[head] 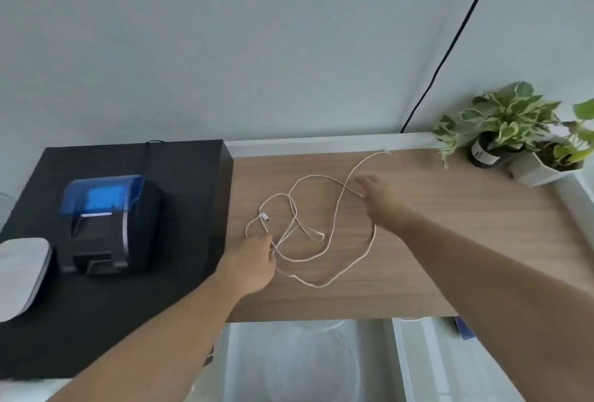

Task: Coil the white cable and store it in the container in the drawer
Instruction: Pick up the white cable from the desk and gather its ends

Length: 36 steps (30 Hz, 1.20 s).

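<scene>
While the cable sprawls loose on the desk, the left hand pinches it (right hand spread wide); clear container below, contents unclear.

Both hands touch the white cable (loosely tangled) on the desk.

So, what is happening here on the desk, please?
A person is starting to gather a white cable that lies in loose, tangled loops on the wooden desk. The left hand is closed on a strand near one plug, and the right hand reaches to another strand, fingers open. Nothing is coiled yet.
</scene>
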Each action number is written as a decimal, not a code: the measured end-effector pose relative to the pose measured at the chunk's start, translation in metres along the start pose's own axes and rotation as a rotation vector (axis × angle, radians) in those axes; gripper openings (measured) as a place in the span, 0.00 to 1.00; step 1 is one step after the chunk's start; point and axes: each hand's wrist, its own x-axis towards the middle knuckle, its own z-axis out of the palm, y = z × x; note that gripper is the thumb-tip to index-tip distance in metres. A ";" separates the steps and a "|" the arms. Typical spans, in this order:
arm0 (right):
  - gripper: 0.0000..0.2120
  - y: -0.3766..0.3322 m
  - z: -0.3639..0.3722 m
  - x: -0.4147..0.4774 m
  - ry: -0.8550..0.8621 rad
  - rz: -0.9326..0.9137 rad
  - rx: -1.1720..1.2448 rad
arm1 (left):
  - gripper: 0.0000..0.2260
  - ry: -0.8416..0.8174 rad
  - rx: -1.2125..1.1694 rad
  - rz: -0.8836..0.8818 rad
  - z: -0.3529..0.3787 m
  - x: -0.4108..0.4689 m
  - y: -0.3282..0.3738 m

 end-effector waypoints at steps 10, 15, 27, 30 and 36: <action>0.12 0.028 -0.004 0.047 0.073 -0.027 -0.103 | 0.19 0.221 -0.030 -0.019 0.027 0.007 -0.005; 0.16 0.015 -0.013 0.049 0.049 -0.166 -0.117 | 0.20 0.212 -0.078 -0.036 0.026 0.008 -0.008; 0.08 -0.074 -0.138 0.003 -0.011 0.031 0.206 | 0.32 0.225 -0.468 0.011 -0.055 -0.020 0.047; 0.07 -0.131 -0.203 -0.050 -0.184 0.010 0.877 | 0.34 0.303 -0.583 0.260 -0.113 -0.042 0.098; 0.06 -0.172 -0.270 -0.134 -0.364 -0.027 1.468 | 0.12 0.338 -0.623 0.513 -0.201 -0.098 0.133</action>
